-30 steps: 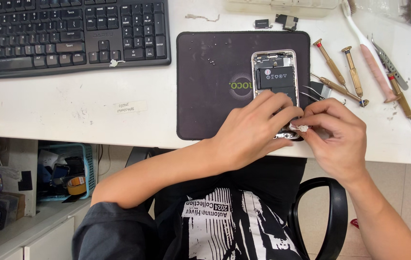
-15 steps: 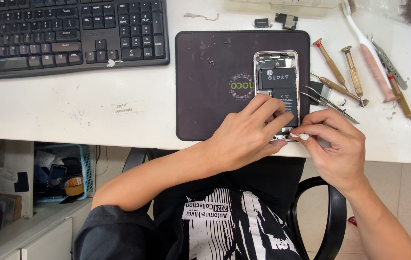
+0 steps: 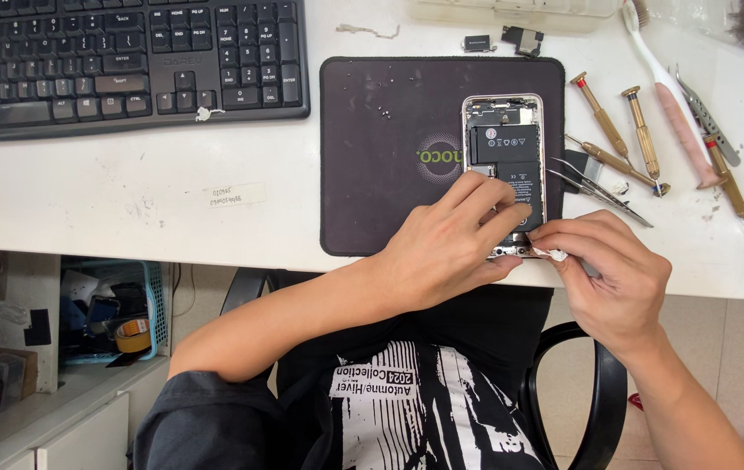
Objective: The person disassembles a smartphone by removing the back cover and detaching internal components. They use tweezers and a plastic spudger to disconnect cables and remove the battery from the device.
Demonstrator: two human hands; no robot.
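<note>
An opened smartphone (image 3: 504, 144) with its back off lies on a black mat (image 3: 389, 148), showing its dark battery and inner parts. My left hand (image 3: 450, 244) rests flat over the phone's lower end and holds it down. My right hand (image 3: 611, 278) is at the phone's bottom right corner, its thumb and forefinger pinched on a small white strip (image 3: 550, 253) coming out from the phone's bottom edge. What lies under my left fingers is hidden.
A black keyboard (image 3: 119, 61) fills the desk's far left. Right of the mat lie metal tweezers (image 3: 598, 187), several brass-handled screwdrivers (image 3: 629, 130) and a white and pink toothbrush (image 3: 663, 83). Two small dark parts (image 3: 498, 39) sit above the mat. The desk edge (image 3: 215, 248) runs just below my hands.
My right hand has drawn slightly right and down from the phone's bottom edge, with the white strip now visible between its fingers. My left hand stays on the phone.
</note>
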